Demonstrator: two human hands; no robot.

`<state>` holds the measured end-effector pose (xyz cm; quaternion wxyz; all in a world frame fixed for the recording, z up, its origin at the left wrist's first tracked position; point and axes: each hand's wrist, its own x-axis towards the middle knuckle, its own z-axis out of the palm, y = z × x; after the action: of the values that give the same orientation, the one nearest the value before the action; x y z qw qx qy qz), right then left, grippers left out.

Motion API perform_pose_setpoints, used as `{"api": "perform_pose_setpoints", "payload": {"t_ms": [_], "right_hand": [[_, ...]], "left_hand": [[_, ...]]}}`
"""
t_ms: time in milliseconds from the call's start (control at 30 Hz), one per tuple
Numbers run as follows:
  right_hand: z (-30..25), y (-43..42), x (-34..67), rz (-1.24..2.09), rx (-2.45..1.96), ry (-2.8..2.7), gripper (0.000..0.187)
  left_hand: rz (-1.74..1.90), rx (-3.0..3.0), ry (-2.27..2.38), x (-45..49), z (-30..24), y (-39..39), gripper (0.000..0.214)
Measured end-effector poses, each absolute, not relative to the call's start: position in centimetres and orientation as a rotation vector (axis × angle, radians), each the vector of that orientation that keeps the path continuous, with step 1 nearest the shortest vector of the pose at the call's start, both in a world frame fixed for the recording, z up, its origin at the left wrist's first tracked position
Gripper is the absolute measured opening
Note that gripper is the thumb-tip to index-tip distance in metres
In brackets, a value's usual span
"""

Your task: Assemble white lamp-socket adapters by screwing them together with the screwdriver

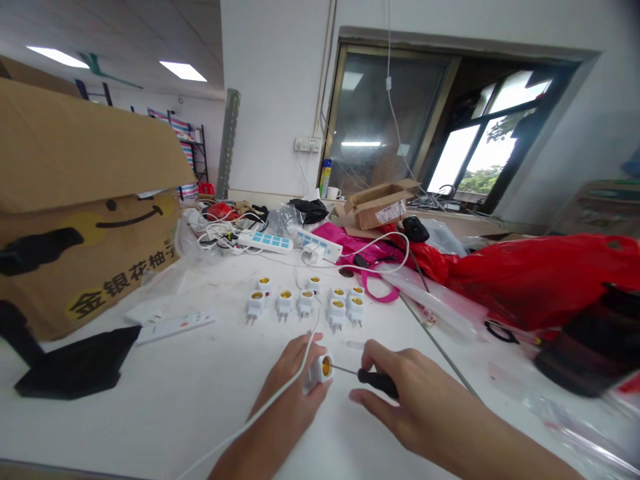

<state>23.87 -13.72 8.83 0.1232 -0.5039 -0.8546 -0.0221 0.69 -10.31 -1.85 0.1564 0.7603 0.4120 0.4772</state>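
Note:
My left hand (300, 373) is closed around a white plug-in lamp socket (320, 371), its brass-coloured opening turned to the right. In my right hand (405, 393) is a screwdriver (377, 382) with a black handle, gripped between thumb and fingers. The thin shaft points left, and its tip reaches the socket's opening; how deep it goes I cannot tell. Beyond my hands, several similar lamp sockets (306, 301) stand in loose rows on the white table (200, 387), openings up and plug pins toward me. A white cable (270, 402) passes in front of my left wrist.
At the left stand a large cardboard box (90, 200) and a black stand (75, 363), near a white power strip (175, 327). More power strips (265, 241) and tangled cables lie at the back. Red plastic bags (545, 280) and a dark container (590, 347) occupy the right.

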Motion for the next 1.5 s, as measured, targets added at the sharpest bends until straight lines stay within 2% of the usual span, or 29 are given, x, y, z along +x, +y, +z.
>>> {"api": "perform_pose_setpoints", "payload": {"t_ms": [67, 100, 233, 333, 467, 600, 700, 767, 867, 967, 1067, 1200, 1333, 1433, 1500], "right_hand": [[9.0, -13.6, 24.2, -0.119, -1.455, -2.533, 0.01], [9.2, -13.5, 24.5, -0.131, -1.444, -2.545, 0.003], [9.3, -13.2, 25.1, -0.092, -1.448, -2.487, 0.025], [8.6, -13.2, 24.9, 0.02, -1.537, -2.343, 0.031], [7.1, -12.6, 24.0, 0.31, -1.676, -2.066, 0.039], [6.1, -11.7, 23.1, 0.738, -1.789, -1.796, 0.048], [5.5, -11.7, 22.8, 1.032, -1.816, -1.696, 0.052], [5.4, -11.8, 22.8, 1.112, -1.829, -1.707, 0.052], [6.1, -12.0, 23.2, 1.0, -1.906, -1.811, 0.047], [7.8, -12.2, 23.9, 0.651, -1.914, -2.005, 0.025], [10.2, -12.2, 24.4, 0.365, -1.814, -2.27, 0.014], [13.4, -11.0, 24.2, 0.162, -1.615, -2.583, 0.002], [16.2, -8.2, 23.2, 0.203, -1.412, -2.737, 0.003], [17.8, -6.2, 22.5, 0.309, -1.351, -2.735, 0.027], [18.2, -5.3, 22.2, 0.401, -1.341, -2.703, 0.032]], "left_hand": [[1.328, 2.256, 1.177, 0.6, -0.8, -9.6, 0.043], [1.32, 2.303, 1.157, 0.6, -0.1, -9.1, 0.042], [1.273, 2.461, 1.04, 0.9, 1.8, -7.2, 0.043], [1.221, 2.556, 0.974, 1.5, 1.8, -6.1, 0.049], [1.176, 2.635, 0.951, 1.7, 0.6, -5.3, 0.05], [1.16, 2.682, 0.922, 0.7, 0.2, -5.2, 0.049], [1.165, 2.698, 0.884, 0.0, 0.1, -5.3, 0.051], [1.173, 2.685, 0.87, -0.2, 0.0, -5.4, 0.052], [1.214, 2.606, 0.895, 0.2, -0.3, -5.5, 0.051], [1.244, 2.494, 0.933, 0.8, -0.6, -5.6, 0.047], [1.214, 2.426, 0.913, 1.1, -0.9, -5.7, 0.047], [1.152, 2.316, 0.935, 1.0, -0.8, -5.5, 0.048], [1.079, 2.181, 1.065, 0.6, -0.5, -5.0, 0.048], [1.045, 2.125, 1.135, 0.3, -0.6, -4.7, 0.05], [1.039, 2.113, 1.152, 0.0, -0.8, -4.9, 0.052]]}}
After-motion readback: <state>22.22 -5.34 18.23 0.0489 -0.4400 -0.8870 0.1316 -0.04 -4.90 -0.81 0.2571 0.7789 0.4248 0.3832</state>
